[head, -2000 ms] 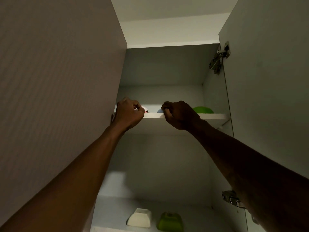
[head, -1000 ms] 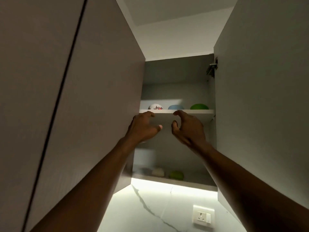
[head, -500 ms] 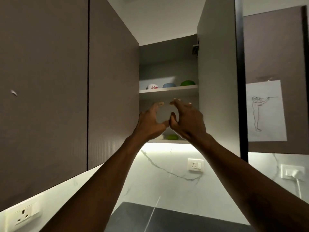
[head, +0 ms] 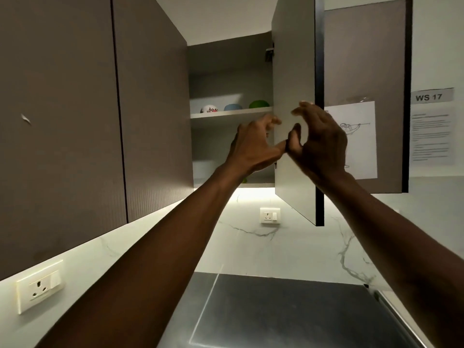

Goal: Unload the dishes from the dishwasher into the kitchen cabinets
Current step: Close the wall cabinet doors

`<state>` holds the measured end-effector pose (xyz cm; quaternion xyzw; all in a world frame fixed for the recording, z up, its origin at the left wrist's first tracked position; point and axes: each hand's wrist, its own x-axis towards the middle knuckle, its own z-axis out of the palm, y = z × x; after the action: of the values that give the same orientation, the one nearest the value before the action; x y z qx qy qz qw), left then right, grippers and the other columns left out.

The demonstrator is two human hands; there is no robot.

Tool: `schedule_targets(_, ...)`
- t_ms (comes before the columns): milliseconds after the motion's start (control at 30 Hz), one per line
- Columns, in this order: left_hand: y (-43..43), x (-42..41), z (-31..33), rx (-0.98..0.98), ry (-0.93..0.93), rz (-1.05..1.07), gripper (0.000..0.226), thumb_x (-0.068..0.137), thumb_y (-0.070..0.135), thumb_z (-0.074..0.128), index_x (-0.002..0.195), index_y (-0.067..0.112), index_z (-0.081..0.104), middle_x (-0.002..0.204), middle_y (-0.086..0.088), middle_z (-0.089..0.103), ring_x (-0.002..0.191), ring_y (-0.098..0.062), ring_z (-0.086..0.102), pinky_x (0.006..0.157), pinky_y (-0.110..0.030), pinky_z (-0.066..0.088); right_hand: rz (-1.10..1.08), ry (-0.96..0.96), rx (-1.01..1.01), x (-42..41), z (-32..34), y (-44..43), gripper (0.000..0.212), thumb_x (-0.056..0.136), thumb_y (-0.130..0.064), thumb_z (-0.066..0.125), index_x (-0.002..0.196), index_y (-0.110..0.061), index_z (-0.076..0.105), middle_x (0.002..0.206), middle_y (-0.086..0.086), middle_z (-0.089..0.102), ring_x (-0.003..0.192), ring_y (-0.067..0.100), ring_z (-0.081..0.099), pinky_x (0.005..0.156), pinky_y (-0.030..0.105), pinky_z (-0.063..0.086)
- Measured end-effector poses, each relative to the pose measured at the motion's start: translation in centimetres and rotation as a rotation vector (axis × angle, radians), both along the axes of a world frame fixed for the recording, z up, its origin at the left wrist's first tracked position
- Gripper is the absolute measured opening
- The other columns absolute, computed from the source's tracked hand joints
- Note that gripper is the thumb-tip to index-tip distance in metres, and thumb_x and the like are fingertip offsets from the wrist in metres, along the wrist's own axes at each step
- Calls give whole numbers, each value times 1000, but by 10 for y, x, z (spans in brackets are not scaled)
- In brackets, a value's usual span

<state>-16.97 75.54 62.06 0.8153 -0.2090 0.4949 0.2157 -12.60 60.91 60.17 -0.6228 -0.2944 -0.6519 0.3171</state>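
On the upper shelf [head: 231, 113] of your open cabinet, three bowls sit in a row, each apart from the next: a white patterned bowl [head: 210, 109], a blue bowl [head: 233, 107] and a green bowl [head: 259, 104], all set just behind the shelf's front edge. There is free room above them up to the cabinet top. The opening runs from the closed door [head: 150, 109] to the open door [head: 293, 71], which is swung out toward you. Your left hand [head: 253, 146] is raised below the shelf edge and your right hand [head: 319, 139] before the open door's pale face. Both are empty, with fingers loosely curved and thumbs nearly meeting.
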Motion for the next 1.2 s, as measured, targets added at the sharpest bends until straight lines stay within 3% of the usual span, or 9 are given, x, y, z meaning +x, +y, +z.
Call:
schedule_targets(233, -26, 26, -11, -64, -9, -4, 46, 84, 50, 77, 112, 14, 72, 109, -3, 75, 90, -11, 69, 85, -37, 61, 54, 131, 125, 12, -9, -20, 35, 91, -22, 61, 123, -8, 58, 88, 8, 68, 67, 16, 62, 76, 27, 58)
schedule_targets(500, -9, 33, -24, -203, -88, -86, 28, 84, 32, 82, 101, 10, 78, 95, -3, 78, 81, -9, 73, 80, -25, 62, 153, 57, 121, 23, -7, 7, 29, 90, -19, 70, 117, -9, 69, 110, 6, 73, 86, 13, 69, 87, 27, 58)
schedule_targets(600, 12, 26, -27, -251, -114, -71, 24, 83, 27, 83, 99, 10, 77, 93, -2, 78, 77, -3, 69, 76, -14, 57, 272, 48, 110, 23, -7, 35, 26, 87, -13, 74, 113, -9, 72, 117, 5, 71, 97, 4, 63, 89, 14, 53)
schedule_targets(667, 28, 24, -29, -277, -121, -30, 22, 82, 25, 84, 98, 10, 77, 92, -2, 78, 77, -5, 69, 76, -16, 58, 334, 46, 90, 24, -7, 55, 26, 85, -11, 76, 111, -8, 73, 118, 6, 71, 99, 4, 61, 89, 13, 52)
schedule_targets(767, 56, 19, -29, -314, -114, 65, 21, 82, 24, 84, 95, 10, 77, 90, -3, 77, 77, -11, 72, 76, -22, 60, 379, 84, 29, 28, -5, 88, 26, 85, -15, 77, 111, -10, 75, 116, 5, 72, 98, 8, 66, 90, 30, 59)
schedule_targets(867, 86, 17, -30, -331, -119, 157, 15, 83, 20, 84, 91, 10, 78, 85, -3, 77, 75, -13, 71, 74, -21, 59, 360, 100, -72, 32, -6, 122, 27, 88, -20, 74, 112, -9, 75, 118, 7, 70, 101, 17, 68, 95, 16, 48)
schedule_targets(933, 106, 20, -33, -353, -119, 180, 11, 84, 16, 82, 92, 10, 79, 84, -1, 76, 75, -12, 70, 75, -21, 59, 322, 106, -144, 35, -5, 141, 28, 89, -24, 72, 113, -9, 74, 121, 9, 69, 100, 21, 69, 93, 10, 40)
schedule_targets(1033, 137, 32, -37, -397, -141, 238, 11, 85, 14, 80, 95, 12, 80, 84, 1, 76, 78, -13, 71, 81, -25, 57, 270, 81, -239, 45, -4, 174, 29, 90, -29, 70, 113, -11, 75, 120, 7, 69, 85, 24, 71, 81, 23, 48)
schedule_targets(1200, 181, 61, -42, -441, -195, 322, 10, 86, 12, 78, 96, 12, 80, 82, -1, 76, 74, -12, 70, 72, -17, 54, 172, 28, -337, 81, -4, 225, 33, 91, -36, 68, 119, -20, 71, 118, 1, 65, 73, 20, 67, 67, 25, 52)
